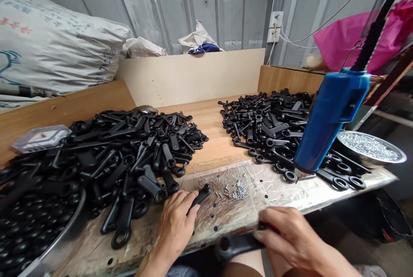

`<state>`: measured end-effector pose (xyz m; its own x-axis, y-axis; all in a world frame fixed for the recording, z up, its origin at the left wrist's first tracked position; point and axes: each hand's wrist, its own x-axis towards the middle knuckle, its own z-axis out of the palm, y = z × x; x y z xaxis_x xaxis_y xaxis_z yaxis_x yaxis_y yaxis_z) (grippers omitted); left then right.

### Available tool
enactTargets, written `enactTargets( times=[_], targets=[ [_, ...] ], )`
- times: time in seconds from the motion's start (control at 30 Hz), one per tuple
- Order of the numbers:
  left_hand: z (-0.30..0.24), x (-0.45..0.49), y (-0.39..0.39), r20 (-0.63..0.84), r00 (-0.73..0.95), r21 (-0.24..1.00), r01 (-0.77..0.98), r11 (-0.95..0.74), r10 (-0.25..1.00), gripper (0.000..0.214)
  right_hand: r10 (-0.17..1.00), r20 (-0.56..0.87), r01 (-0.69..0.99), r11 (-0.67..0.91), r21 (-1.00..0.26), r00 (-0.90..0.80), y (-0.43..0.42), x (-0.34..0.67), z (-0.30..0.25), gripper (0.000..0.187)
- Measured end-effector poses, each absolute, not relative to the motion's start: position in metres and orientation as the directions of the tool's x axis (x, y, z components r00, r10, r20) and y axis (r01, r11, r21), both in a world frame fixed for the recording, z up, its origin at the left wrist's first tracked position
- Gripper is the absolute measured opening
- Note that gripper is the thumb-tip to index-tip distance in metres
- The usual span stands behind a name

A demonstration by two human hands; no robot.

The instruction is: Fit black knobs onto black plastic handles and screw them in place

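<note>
My left hand [177,222] rests at the bench's front part, its thumb and fingers closed on a black crank handle [204,192] with a small ring end pointing away. Closer to me, over the front edge, my right hand [288,236] grips another black crank handle [237,244]; its wider round end points left and is slightly blurred. Between and beyond the hands lies a small heap of silver screws [238,192]. A blue electric screwdriver [332,118] hangs tip down beyond my right hand, close to the right pile of handles.
Black handles form a large left pile [142,148] and a right pile [264,122]. A metal bowl [402,156] full of screws stands at right. Black knobs fill a basin [69,229] at front left. A clear plastic box [41,137] and white sacks [64,40] are at left.
</note>
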<state>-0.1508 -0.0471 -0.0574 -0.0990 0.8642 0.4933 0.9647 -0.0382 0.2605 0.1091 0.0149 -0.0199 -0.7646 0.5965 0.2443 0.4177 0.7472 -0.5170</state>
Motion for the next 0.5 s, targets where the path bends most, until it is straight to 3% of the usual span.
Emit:
enactTargets(
  times=[0.1,0.2,0.37,0.5],
  targets=[
    [-0.050,-0.152,-0.044,0.486,-0.095,0.254,0.967,-0.036,0.869,0.032,0.555,0.233,0.471,0.817,-0.333,-0.798,0.022,0.056,-0.024,0.018],
    [-0.047,-0.148,-0.048,0.467,-0.046,0.187,0.981,-0.048,0.883,0.035,0.544,0.218,0.489,0.833,-0.260,-0.810,0.029,0.029,-0.028,0.014],
    [-0.062,-0.139,-0.055,0.465,0.167,-0.168,0.981,-0.099,0.870,0.047,0.517,0.212,0.431,0.833,-0.348,-0.829,0.060,0.040,-0.010,0.019],
    [-0.093,-0.149,-0.049,0.524,0.214,-0.217,0.970,-0.113,0.824,0.043,0.647,0.351,0.539,0.760,-0.363,-0.677,0.094,0.092,0.002,0.024]
  ],
)
